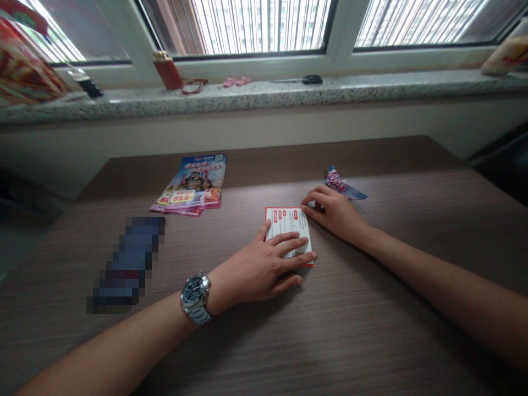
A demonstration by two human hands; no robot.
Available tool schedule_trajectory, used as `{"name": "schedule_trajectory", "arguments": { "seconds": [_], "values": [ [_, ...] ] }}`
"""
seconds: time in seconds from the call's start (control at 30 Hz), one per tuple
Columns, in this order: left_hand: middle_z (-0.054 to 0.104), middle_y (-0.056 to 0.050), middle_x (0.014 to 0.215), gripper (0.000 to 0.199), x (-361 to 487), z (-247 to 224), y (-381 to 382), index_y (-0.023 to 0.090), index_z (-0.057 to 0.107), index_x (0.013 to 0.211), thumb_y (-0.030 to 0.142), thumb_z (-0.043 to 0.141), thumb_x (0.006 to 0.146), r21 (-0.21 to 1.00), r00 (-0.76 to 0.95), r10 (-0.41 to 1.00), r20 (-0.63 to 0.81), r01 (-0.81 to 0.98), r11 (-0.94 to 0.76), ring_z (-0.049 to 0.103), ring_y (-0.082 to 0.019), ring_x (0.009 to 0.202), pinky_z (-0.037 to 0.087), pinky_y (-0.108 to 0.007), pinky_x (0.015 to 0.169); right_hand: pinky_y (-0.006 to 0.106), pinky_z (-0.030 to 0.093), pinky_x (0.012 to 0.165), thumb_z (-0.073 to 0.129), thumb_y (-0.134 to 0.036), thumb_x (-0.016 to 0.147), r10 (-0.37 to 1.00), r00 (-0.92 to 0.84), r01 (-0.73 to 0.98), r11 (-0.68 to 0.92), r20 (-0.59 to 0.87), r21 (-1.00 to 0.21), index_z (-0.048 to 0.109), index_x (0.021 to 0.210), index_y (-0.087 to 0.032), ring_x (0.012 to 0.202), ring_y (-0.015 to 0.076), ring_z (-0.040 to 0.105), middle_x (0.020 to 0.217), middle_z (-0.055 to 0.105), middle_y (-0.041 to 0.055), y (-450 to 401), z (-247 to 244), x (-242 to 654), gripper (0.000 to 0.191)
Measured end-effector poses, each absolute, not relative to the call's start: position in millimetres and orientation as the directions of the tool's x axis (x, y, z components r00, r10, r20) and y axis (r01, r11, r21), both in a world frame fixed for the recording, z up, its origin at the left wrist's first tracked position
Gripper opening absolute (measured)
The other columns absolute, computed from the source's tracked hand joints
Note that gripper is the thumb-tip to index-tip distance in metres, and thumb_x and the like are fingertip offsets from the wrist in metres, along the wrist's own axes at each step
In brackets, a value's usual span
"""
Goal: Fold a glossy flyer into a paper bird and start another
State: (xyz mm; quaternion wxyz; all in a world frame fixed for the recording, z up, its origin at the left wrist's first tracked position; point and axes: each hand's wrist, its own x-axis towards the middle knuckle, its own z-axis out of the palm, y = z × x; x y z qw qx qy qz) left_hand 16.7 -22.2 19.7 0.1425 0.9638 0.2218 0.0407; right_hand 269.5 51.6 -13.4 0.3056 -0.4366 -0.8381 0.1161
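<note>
A folded paper flyer [304, 221], white with red labels and small print, lies on the wooden table in front of me. My left hand [274, 258], with a metal watch [196, 295] at the wrist, rests on it with fingers spread, covering its lower left part. At the flyer's far right corner, my right hand [330, 212] has its thumb and index finger bent together, touching the paper's edge. Just beyond that hand sits a small folded paper shape [344, 185], blue with a red-and-white pattern, partly pointed.
A stack of colourful flyers [193, 184] lies at the back left of the table. Nearer on the left is a blurred-out dark rectangular object [127, 264]. The granite windowsill [256, 98] holds scissors [311, 80], a red case [168, 71] and a snack-like bag [25, 66].
</note>
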Motion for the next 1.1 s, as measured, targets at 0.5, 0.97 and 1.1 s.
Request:
{"name": "schedule_trajectory", "arguments": {
  "seconds": [0.5, 0.97, 1.1],
  "values": [
    [0.051, -0.008, 0.154, 0.046, 14, 16, -15, 0.026, 0.051, 0.147, 0.046, 0.039, 0.107, 0.255, 0.905, 0.408, 0.118, 0.37, -0.893, 0.043, -0.026, 0.147, 0.005, -0.055, 0.129, 0.05, 0.052, 0.102, 0.062, -0.027, 0.098, 0.713, -0.564, 0.661, 0.692, 0.416, -0.29, 0.071, 0.124, -0.022, 0.118, 0.0294, 0.06, 0.13, 0.067, 0.0138, 18, -14, 283, 0.028],
    [0.035, -0.009, 0.164, 0.054, 15, 17, -19, 0.027, 0.048, 0.151, 0.054, 0.043, 0.104, 0.276, 0.896, 0.442, 0.041, 0.415, -0.867, 0.037, -0.031, 0.15, 0.031, -0.053, 0.123, 0.032, 0.051, 0.076, 0.068, -0.015, 0.091, 0.778, -0.521, 0.571, 0.624, 0.352, -0.533, 0.067, 0.087, -0.019, 0.086, 0.0189, 0.063, 0.092, 0.065, 0.0054, 5, -6, 275, 0.005],
    [0.038, -0.008, 0.163, 0.052, 14, 20, -19, 0.028, 0.049, 0.15, 0.053, 0.044, 0.104, 0.29, 0.895, 0.445, 0.043, 0.415, -0.863, 0.037, -0.03, 0.15, 0.03, -0.052, 0.124, 0.03, 0.051, 0.072, 0.067, -0.016, 0.092, 0.809, -0.487, 0.594, 0.583, 0.329, -0.555, 0.067, 0.087, -0.019, 0.08, 0.0175, 0.063, 0.091, 0.065, 0.005, 7, -9, 274, 0.006]
  ]
}}
